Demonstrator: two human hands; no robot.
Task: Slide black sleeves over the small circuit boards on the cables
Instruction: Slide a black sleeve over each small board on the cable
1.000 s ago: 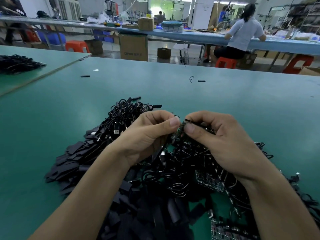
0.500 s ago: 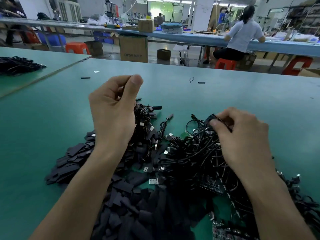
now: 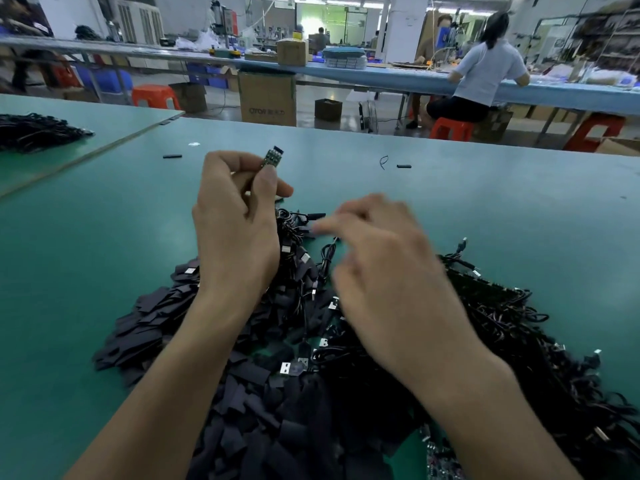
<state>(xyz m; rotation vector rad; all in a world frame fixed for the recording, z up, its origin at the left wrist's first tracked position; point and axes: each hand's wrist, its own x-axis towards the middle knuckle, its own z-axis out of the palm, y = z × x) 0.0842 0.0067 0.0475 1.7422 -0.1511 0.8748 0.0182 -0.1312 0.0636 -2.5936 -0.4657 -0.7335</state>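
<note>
1. The left hand [image 3: 239, 220] pinches a small green circuit board [image 3: 272, 156] between thumb and fingers, held above the green surface [image 3: 86, 237]; its lower end is hidden by the thumb.
2. The right hand [image 3: 388, 271] is blurred over the tangled black cables [image 3: 502, 323]; whether it holds anything cannot be told.
3. The heap of flat black sleeves [image 3: 145, 327] is cut off at the bottom edge.

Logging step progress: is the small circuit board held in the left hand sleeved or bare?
Bare, where visible: the circuit board pinched in the left hand shows its green face and components uncovered.
</note>
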